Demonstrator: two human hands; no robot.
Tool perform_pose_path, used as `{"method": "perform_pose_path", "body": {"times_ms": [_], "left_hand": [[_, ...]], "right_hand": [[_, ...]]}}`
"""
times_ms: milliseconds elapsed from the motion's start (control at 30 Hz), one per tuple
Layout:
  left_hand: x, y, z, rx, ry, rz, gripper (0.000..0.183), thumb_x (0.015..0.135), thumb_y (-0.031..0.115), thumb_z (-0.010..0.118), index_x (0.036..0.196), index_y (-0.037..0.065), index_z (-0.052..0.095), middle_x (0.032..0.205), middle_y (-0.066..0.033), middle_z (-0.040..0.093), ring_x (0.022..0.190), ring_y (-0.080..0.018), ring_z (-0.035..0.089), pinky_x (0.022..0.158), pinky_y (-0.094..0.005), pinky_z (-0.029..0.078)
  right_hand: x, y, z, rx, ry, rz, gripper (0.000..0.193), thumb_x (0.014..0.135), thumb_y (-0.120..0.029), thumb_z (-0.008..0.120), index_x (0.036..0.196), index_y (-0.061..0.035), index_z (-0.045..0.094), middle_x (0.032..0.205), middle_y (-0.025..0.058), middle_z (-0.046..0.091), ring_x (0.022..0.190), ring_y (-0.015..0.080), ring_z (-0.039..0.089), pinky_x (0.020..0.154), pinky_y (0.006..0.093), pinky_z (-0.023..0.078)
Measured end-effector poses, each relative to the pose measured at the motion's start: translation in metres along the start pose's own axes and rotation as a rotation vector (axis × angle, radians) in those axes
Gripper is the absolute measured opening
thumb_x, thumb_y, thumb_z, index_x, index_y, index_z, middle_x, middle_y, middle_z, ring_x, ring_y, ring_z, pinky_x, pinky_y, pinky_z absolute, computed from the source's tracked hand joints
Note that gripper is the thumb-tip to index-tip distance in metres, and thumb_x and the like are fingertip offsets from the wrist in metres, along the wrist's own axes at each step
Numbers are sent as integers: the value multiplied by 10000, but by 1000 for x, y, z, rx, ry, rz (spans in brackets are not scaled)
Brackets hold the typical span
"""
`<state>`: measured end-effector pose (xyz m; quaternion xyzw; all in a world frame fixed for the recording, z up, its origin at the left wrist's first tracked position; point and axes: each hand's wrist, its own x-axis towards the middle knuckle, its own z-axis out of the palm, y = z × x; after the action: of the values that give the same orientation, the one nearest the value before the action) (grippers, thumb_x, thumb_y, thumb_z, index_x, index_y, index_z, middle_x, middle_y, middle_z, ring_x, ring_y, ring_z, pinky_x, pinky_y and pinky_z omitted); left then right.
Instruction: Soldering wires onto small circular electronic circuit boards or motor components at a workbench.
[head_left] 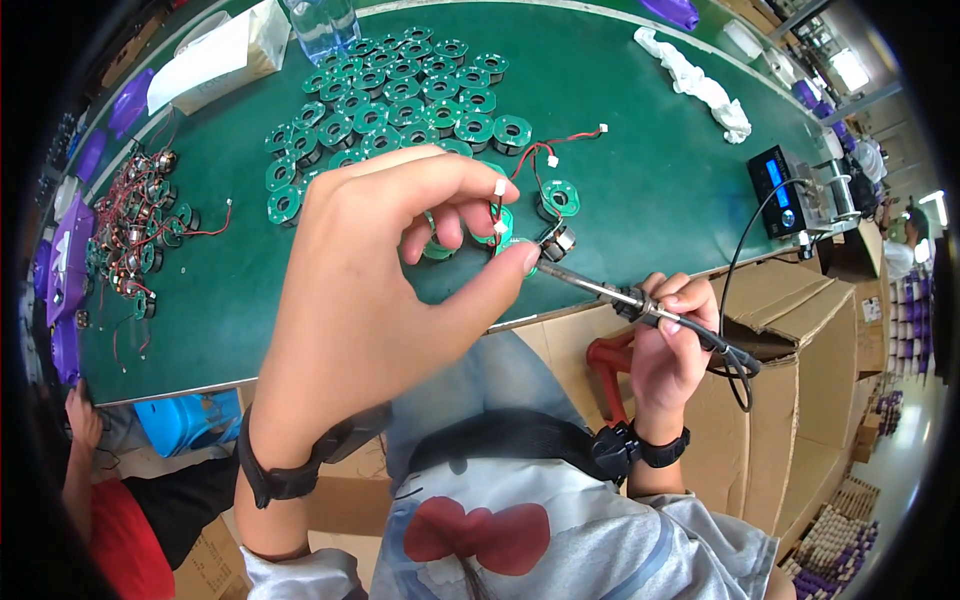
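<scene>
The person's left hand (365,250) is half curled, thumb and index finger apart, with 1 white plug (500,187) at the index fingertip. Red and black wires (496,212) run down from this plug; whether the fingers pinch them, I cannot tell from here. The right hand (668,345) is closed around a soldering iron (625,298), as around a pen, and its metal end comes just beside the left thumb. The black box (768,195) at right has a lit blue display, and the white carton (225,60) bears faint print. A green round board (508,222) shows behind the wires, between left thumb and index finger, near the front edge of the green table (620,190).
</scene>
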<state>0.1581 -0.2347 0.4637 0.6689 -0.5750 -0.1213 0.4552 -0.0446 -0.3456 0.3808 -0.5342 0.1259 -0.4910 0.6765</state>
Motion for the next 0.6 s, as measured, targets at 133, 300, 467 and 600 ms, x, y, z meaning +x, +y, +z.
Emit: {"method": "perform_pose_path", "body": {"times_ms": [133,300,467,600], "left_hand": [[-3,-2,2,80,76,89,136,687,-39,602,818,-1,603,706,-50,605,554,-78,493,476,-189,372],[-4,-2,2,104,129,114,87,690,-40,600,770,-15,579,680,-57,604,521,-82,485,467,-190,371],[-5,-2,0,114,129,114,60,700,-34,597,733,-23,547,677,-60,600,521,-76,473,467,-185,364],[-5,-4,1,94,136,107,70,699,-35,600,720,-25,534,668,-55,593,514,-74,460,461,-180,354]], "right_hand": [[4,-1,1,6,27,2,113,662,17,502,762,-11,459,695,67,457,643,156,380,598,264,313],[4,1,4,-8,11,5,112,660,23,501,760,-11,461,683,68,461,636,154,385,593,266,317],[2,5,7,-23,-32,-7,112,648,33,498,747,-9,464,691,72,474,626,153,386,588,268,320],[1,7,6,-17,-29,-1,111,646,35,497,743,-9,464,694,73,478,627,153,387,589,269,321]]}}
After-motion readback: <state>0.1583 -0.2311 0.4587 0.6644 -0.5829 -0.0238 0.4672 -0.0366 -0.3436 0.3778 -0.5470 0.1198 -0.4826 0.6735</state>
